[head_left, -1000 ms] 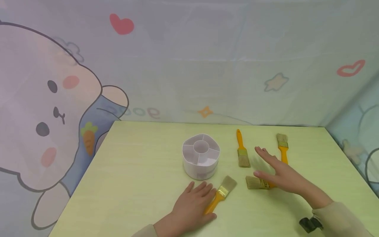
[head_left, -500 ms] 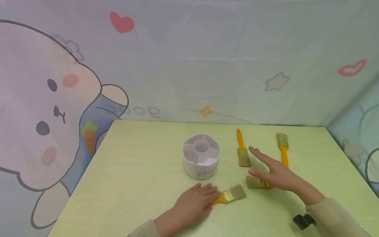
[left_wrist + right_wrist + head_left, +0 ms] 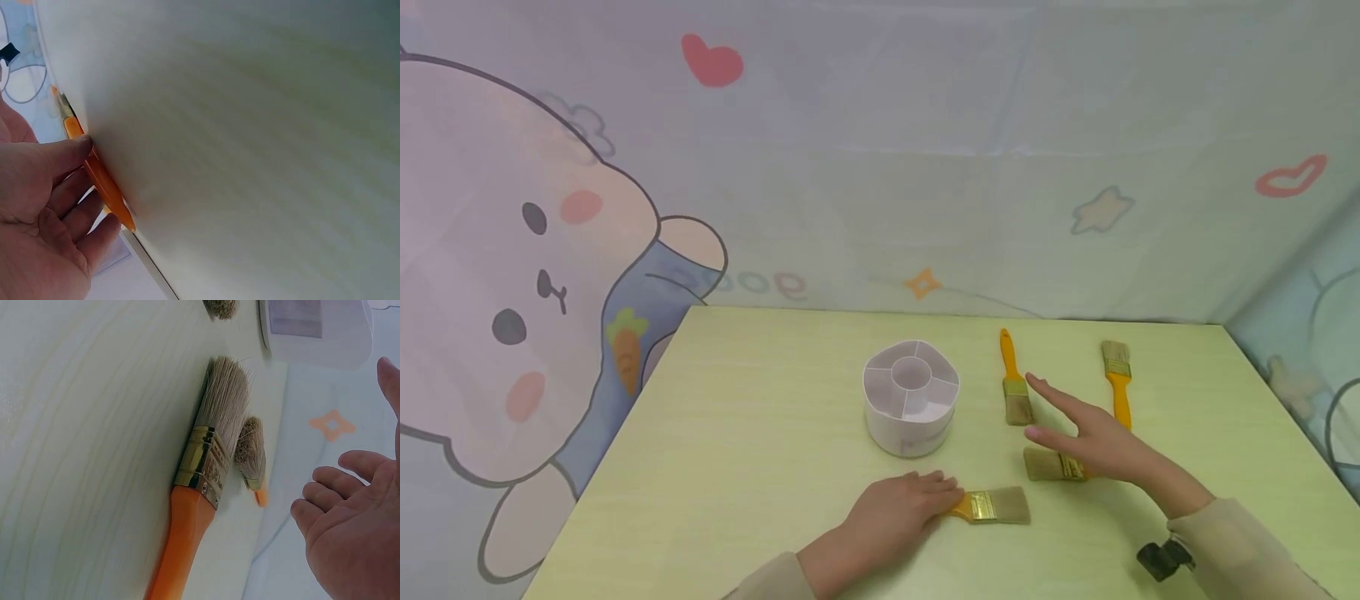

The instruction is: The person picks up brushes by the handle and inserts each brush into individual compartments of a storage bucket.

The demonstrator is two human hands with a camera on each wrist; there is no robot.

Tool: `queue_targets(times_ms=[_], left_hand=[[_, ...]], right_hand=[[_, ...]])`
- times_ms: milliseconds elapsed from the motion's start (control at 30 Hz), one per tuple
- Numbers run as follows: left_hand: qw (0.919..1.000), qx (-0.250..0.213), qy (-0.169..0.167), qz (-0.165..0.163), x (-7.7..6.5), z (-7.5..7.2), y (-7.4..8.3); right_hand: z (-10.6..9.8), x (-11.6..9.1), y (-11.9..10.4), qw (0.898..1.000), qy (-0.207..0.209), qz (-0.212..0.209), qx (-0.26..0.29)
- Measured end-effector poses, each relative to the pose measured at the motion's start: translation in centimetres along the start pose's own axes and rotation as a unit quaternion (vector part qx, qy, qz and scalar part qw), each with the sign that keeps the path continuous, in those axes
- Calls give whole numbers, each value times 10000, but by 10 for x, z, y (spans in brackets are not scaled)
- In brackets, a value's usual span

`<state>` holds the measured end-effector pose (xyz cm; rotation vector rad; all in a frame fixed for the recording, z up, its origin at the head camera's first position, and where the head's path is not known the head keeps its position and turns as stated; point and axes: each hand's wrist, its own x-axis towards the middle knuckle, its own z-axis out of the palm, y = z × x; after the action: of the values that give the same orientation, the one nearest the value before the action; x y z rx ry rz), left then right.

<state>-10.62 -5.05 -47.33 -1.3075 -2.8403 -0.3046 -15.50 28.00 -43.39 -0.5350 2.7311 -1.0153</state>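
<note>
A paintbrush (image 3: 1000,506) with a yellow-orange handle lies near the front of the table, bristles to the right. My left hand (image 3: 891,518) grips its handle from above. In the left wrist view the thumb lies along one side of the orange handle (image 3: 107,187), and curled fingers are on the other. My right hand (image 3: 1097,440) hovers with spread, straight fingers above a second paintbrush (image 3: 1051,464), hiding most of its handle. In the right wrist view that hand (image 3: 353,519) holds nothing. A white round organizer (image 3: 908,435) with a central cup stands behind the left hand.
Two more paintbrushes lie farther back: one (image 3: 1011,377) right of the organizer with bristles toward me, another (image 3: 1117,379) near the right side with bristles away. A printed cloth (image 3: 865,167) hangs behind the pale yellow table (image 3: 737,400).
The front paintbrush has turned clockwise until its bristles point right, and my left hand has closed over its handle. My right hand has shifted slightly left.
</note>
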Motion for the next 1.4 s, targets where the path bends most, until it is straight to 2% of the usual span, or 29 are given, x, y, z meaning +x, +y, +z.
queue_targets(times_ms=[200, 400, 700, 967, 1100, 1200, 1400], left_hand=[[9997, -219, 89, -50, 2, 1, -1], [9998, -141, 161, -11, 3, -1, -2], [9977, 330, 445, 393, 7, -2, -4], [9944, 676, 501, 644, 15, -5, -3], [9939, 709, 495, 689, 16, -6, -3], [9947, 602, 490, 668, 14, -9, -4], [9967, -133, 706, 372, 6, -18, -7]], right_hand=[[-1, 2, -1, 10000, -2, 7, -15], [-2, 3, 0, 10000, -41, 34, -47], [-4, 5, -4, 9999, -33, 15, -97], [-3, 7, -6, 9999, -66, 41, -77], [-2, 7, -7, 10000, -71, 36, -23], [-1, 7, -9, 10000, -74, -12, 0], [3, 11, -12, 9996, -79, -197, 198]])
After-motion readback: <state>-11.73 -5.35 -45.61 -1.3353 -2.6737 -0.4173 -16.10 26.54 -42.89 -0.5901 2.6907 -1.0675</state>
